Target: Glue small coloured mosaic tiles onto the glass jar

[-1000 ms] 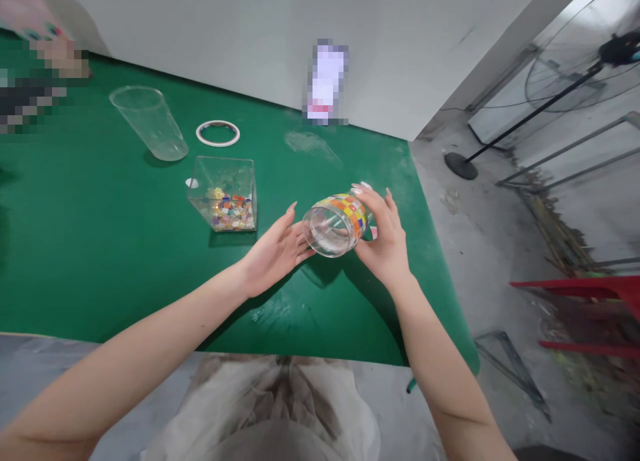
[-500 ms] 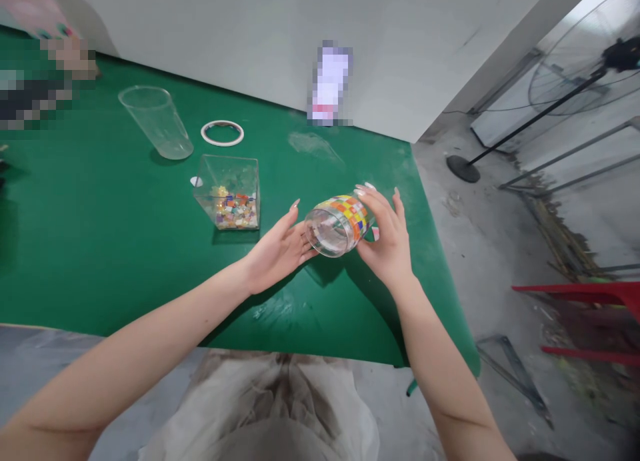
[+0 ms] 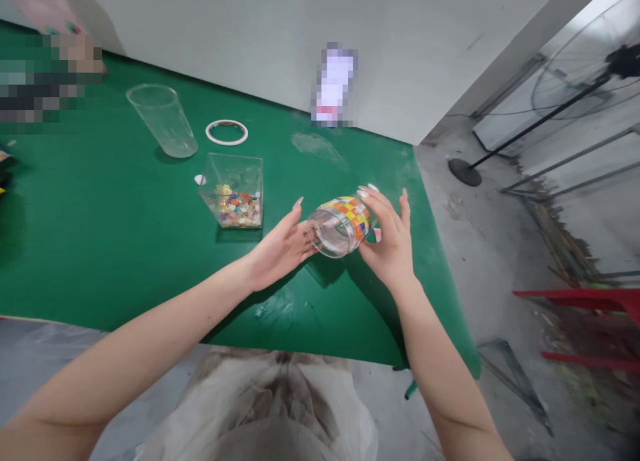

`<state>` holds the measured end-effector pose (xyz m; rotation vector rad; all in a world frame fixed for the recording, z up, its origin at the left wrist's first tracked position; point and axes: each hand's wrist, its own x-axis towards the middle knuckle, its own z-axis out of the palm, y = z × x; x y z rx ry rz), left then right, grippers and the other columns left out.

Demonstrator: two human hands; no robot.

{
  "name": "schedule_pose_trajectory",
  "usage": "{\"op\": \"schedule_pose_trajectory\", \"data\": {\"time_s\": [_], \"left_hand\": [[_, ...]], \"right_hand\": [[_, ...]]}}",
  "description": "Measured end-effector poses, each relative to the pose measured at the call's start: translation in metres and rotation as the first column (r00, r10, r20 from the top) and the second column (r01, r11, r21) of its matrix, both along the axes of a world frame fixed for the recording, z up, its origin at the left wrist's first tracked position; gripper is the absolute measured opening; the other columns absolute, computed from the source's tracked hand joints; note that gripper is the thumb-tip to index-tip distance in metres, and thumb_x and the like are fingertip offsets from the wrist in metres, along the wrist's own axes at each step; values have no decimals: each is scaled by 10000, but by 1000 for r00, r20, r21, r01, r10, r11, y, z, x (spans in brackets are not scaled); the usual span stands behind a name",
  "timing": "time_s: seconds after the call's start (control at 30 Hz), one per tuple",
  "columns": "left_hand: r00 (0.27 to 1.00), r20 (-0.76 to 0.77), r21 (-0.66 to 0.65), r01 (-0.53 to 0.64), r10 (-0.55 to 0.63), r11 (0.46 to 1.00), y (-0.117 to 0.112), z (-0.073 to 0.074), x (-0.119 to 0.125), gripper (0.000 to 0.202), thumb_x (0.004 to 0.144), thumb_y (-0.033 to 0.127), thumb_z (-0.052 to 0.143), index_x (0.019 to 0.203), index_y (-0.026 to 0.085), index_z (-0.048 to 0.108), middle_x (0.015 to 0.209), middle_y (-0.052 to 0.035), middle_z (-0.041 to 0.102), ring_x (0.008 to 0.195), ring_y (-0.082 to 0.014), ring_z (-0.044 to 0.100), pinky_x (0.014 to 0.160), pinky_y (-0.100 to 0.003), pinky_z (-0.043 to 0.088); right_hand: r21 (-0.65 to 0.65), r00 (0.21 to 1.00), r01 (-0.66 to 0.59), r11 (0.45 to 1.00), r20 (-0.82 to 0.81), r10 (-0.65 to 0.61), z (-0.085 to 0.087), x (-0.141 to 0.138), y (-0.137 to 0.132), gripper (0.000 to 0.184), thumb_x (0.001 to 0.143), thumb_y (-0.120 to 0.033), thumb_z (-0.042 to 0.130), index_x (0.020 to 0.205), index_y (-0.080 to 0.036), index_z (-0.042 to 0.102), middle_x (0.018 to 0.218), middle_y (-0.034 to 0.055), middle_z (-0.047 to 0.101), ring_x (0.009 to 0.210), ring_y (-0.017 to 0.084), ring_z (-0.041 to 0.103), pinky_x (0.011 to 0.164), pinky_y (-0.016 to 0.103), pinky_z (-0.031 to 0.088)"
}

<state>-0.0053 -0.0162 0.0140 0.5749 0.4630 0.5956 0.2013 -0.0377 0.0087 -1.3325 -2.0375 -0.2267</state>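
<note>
A clear glass jar [image 3: 336, 228] with a band of coloured mosaic tiles round its far end lies tilted on its side between my hands, just above the green table [image 3: 100, 248]. My right hand [image 3: 390, 244] wraps the tiled end with fingers over the top. My left hand [image 3: 280, 248] is cupped against the jar's clear end, palm up, fingers touching the rim. A clear square box [image 3: 234, 193] holding several small coloured tiles stands a little to the left of my left hand.
An empty clear plastic cup [image 3: 163, 120] and a white ring [image 3: 227, 132] sit farther back on the table. The table's right edge drops to a concrete floor with a fan stand [image 3: 463, 168] and red furniture [image 3: 590, 301]. Another person's blurred hand is at the far left.
The view has shifted slightly, so everything sits a little to the right. Both hands keep the same hold on the jar; my right fingers have spread a bit.
</note>
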Motion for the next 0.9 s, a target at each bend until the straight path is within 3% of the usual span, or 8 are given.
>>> {"op": "schedule_pose_trajectory", "data": {"time_s": [0.9], "left_hand": [[989, 148, -207, 62, -31, 976, 4, 4, -5, 751, 946, 612, 185, 1302, 37, 510, 1243, -155, 633, 1250, -240, 504, 1116, -350, 254]], "right_hand": [[67, 998, 0, 998, 56, -4, -2, 0, 0, 591, 752, -104, 556, 1310, -235, 412, 1307, 110, 598, 1238, 247, 553, 1148, 588, 145]]}}
